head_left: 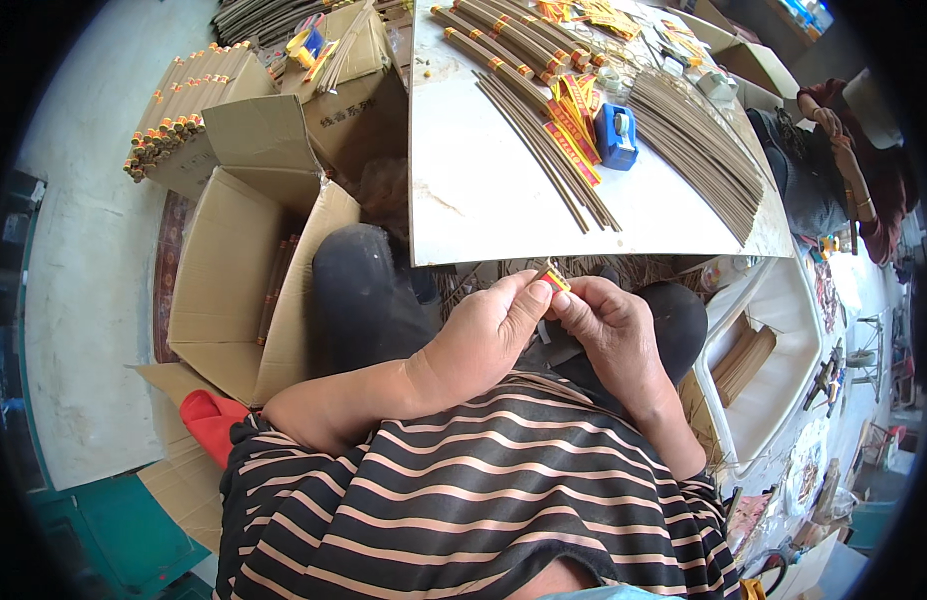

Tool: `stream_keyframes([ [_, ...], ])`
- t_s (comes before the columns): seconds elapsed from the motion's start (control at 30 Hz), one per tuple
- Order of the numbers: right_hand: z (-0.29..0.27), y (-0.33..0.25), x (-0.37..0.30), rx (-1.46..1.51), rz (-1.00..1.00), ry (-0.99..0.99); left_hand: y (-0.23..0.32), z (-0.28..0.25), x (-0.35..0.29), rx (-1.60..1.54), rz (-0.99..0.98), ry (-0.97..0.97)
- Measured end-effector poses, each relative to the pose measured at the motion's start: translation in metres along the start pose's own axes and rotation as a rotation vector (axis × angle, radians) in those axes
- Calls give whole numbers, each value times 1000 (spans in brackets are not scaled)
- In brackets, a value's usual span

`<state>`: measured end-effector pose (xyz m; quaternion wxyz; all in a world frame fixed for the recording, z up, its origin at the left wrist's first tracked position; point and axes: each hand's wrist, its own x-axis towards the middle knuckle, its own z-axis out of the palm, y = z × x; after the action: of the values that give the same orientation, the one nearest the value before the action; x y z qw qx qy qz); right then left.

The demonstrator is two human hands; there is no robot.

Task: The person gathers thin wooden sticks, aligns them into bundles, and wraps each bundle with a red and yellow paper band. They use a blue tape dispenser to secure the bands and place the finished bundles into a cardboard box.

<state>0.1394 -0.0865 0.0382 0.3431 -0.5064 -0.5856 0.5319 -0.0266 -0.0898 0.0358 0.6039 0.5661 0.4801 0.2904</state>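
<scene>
Far left, bundled sticks [174,115] with red-and-yellow bands lie stacked on a carton; right of them stands an open cardboard box [224,270], a few banded bundles [277,285] inside, along its right wall.

Your left hand [479,325] is narrowed to a pinch, thumb and fingertips on a small red-and-yellow label [557,279]. The label is in the air between your hands, just short of the near edge of the white table [464,210]. From your left hand it lies ahead and right; from your right hand [624,322], ahead and left. Neither hand is nearer: both touch it. Its visible long axis slants, upper end toward your left fingertips, lower end pointing at your right ones. Whether it wraps anything, can't tell; your fingers cover too much.

Your right hand is also narrowed, thumb and finger at the label's right end.

On the table, left to right: loose thin sticks [544,150] slanting roughly as the label does, a pile of labels [571,150], a blue tape dispenser [617,137], a wide spread of sticks [699,155]. Right of your knee, a white bin [789,400] holds more sticks [746,365]. Far right, another person's hands [834,135] sit well apart from yours.
</scene>
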Motion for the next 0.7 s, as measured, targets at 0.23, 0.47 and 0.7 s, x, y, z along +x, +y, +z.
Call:
stream_keyframes([
  [0.23,0,15,5,267,-6,-129,-4,-3,1,-99,35,-73],
  [0.47,-7,29,18,503,-133,-321,4,-9,1,-225,-81,-189],
  [0.7,-15,39,25,514,-119,-398,-12,-11,9,-366,-123,-312],
])
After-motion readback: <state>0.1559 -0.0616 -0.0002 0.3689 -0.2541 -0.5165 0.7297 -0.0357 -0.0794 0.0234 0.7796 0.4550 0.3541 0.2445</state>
